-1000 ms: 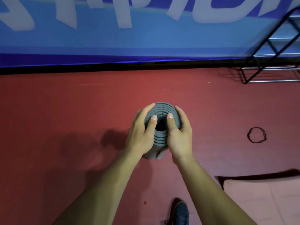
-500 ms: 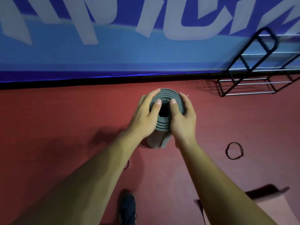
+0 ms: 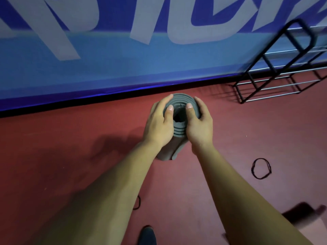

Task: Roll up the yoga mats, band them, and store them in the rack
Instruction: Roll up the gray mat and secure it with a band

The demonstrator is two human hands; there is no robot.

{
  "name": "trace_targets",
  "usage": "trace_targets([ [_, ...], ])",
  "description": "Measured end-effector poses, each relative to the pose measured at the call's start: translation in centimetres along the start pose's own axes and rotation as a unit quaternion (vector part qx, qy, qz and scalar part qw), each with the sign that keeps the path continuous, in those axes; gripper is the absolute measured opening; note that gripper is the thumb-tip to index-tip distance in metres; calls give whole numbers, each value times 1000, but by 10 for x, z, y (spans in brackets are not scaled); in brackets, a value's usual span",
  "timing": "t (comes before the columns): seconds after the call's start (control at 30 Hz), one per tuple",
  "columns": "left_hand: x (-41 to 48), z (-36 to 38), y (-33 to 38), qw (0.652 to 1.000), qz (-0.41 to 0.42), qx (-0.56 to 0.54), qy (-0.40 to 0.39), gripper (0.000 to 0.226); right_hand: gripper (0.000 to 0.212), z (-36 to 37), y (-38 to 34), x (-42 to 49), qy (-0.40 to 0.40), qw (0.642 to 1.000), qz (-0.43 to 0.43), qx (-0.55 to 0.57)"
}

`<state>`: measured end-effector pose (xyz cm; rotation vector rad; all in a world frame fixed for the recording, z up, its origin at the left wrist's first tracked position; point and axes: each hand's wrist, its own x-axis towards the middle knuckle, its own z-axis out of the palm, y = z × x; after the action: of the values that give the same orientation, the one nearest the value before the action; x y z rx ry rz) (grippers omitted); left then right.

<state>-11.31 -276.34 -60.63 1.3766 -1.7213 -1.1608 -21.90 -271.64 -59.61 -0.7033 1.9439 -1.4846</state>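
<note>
A grey rolled yoga mat point(image 3: 179, 132) is being stood on end on the red floor point(image 3: 70, 131), near the floor's far edge where a blue banner point(image 3: 106, 76) is hanging. Its spiral top is being faced toward the camera. It is being clasped from both sides: the left hand point(image 3: 157, 126) is being wrapped around its left side and the right hand point(image 3: 200, 124) around its right, with both thumbs being pressed onto the coiled end beside the hollow core. The grip is probably being used to level the layers and to stop the roll from springing open, since no band is being seen on it yet. A loose black band point(image 3: 261, 168) is being left on the floor to the right, well apart from the mat; another dark loop point(image 3: 138, 203) is being partly hidden by the left forearm. The black wire rack point(image 3: 268, 50) is being kept at the far right corner. A pink mat point(image 3: 316, 230) is being glimpsed at the near right corner, blurred.
</note>
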Motion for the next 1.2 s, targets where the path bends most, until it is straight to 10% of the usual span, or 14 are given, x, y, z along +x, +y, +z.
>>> trace_targets([
  [0.83, -8, -3, 14, 995, -61, -62, 56, 65, 49, -23, -15, -2, -3, 999, 28, -25],
  [1.2, -29, -36, 27, 991, 51, 25, 119, 50, 43, -17, -52, -28, -30, 972, -139, -189],
])
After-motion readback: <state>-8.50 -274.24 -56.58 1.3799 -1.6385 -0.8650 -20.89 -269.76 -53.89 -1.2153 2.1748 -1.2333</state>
